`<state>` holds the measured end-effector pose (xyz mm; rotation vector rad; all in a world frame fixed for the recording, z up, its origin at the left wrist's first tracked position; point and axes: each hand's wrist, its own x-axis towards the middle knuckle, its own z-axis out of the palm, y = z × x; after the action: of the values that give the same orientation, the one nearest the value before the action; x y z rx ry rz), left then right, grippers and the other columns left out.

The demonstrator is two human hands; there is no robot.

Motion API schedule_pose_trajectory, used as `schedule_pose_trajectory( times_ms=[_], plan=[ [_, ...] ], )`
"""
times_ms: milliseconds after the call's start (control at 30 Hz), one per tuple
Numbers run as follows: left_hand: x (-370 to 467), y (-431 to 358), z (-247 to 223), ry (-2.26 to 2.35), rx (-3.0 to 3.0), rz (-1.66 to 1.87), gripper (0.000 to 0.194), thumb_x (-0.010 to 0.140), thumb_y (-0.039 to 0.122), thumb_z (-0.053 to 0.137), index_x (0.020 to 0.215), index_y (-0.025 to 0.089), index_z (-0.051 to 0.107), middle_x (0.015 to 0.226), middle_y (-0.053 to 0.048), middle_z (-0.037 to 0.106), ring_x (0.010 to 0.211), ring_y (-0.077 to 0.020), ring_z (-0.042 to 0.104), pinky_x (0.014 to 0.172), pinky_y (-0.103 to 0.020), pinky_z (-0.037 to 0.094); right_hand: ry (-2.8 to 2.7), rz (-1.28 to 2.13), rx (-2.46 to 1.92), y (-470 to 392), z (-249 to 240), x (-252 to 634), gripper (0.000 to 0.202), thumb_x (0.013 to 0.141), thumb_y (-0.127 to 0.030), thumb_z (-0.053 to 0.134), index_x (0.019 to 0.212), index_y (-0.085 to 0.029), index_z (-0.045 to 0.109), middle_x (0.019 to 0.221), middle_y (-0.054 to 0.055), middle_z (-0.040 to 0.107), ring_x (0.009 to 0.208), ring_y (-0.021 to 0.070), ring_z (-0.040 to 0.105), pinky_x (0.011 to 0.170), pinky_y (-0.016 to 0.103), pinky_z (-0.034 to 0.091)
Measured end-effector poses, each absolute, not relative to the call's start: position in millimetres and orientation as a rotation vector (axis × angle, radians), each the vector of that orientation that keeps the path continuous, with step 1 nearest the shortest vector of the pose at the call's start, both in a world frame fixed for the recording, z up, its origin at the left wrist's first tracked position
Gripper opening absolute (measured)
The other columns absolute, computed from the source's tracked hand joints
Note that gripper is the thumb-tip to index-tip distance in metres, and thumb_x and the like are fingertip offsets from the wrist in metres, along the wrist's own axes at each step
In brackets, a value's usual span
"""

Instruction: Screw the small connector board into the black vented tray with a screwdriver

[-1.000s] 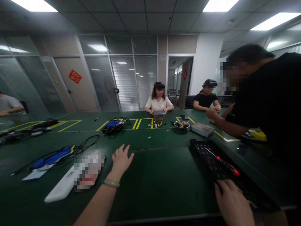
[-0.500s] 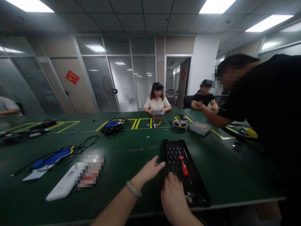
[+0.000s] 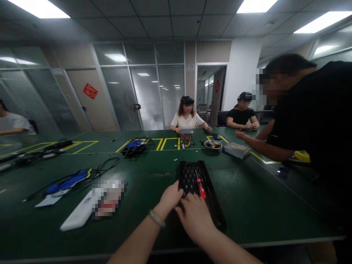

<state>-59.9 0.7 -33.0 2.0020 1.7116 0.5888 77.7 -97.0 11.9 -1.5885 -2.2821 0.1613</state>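
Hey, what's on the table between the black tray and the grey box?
In the head view, just bare green tabletop lies between the black tray and the grey box.

Dim light is cast by ceiling panels (image 3: 257, 5). The counter (image 3: 253, 205) is darkly shaded. Edges are stretched and softened.

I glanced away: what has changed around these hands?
The black tray moved left with the red-handled screwdriver inside. The right hand moved left with it; the left hand shifted right to the tray's left edge. Whether either grips it is unclear. The metal bowl and blue bundle stayed put.
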Motion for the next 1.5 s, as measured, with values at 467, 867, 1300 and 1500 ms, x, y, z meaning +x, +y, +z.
schedule_pose_trajectory(
  times_ms=[467, 867, 1300, 1500],
  plan=[
    [-60, 20, -28, 1.803, 1.980, 0.510, 0.045, 0.090, 0.032, 0.048, 0.131, 0.017, 0.057, 0.109, -0.011, 0.072, 0.095, -0.0232, 0.068, 0.078, -0.029, 0.047, -2.207, 0.235, -1.664, 34, 31, 194, 0.035, 0.100, -0.035, 0.041, 0.118, -0.020, 0.068, 0.113, 0.006, 0.069, 0.102, 0.0169, 0.063, 0.087, 0.026, 0.043],
    [-55, 44, -30, 1.868, 2.044, 0.504, 0.058, 0.088, 0.021, 0.049, 0.145, 0.010, 0.043, 0.121, -0.015, 0.068, 0.108, -0.0232, 0.065, 0.092, -0.030, 0.045, -2.406, 0.249, -1.633, 32, -1, 175, 0.069, 0.088, -0.064, 0.051, 0.144, -0.024, 0.048, 0.084, 0.007, 0.073, 0.086, 0.0253, 0.066, 0.082, 0.034, 0.043],
    [-59, 66, -30, 1.879, 2.109, 0.571, 0.053, 0.090, 0.016, 0.045, 0.143, 0.016, 0.048, 0.112, -0.011, 0.071, 0.101, -0.0213, 0.067, 0.090, -0.031, 0.049, -1.942, 0.933, -1.360, 50, -13, 180, 0.048, 0.085, -0.040, 0.048, 0.128, -0.029, 0.065, 0.087, 0.000, 0.072, 0.070, 0.0147, 0.059, 0.070, 0.027, 0.044],
    [-63, 56, -34, 1.838, 2.123, 0.585, 0.050, 0.093, 0.019, 0.043, 0.143, 0.015, 0.049, 0.105, -0.010, 0.070, 0.094, -0.0205, 0.066, 0.091, -0.033, 0.048, -1.460, 1.171, -1.101, 56, -20, 193, 0.057, 0.089, -0.040, 0.039, 0.141, -0.020, 0.053, 0.077, 0.002, 0.064, 0.066, 0.0134, 0.051, 0.065, 0.026, 0.041]
  ],
)
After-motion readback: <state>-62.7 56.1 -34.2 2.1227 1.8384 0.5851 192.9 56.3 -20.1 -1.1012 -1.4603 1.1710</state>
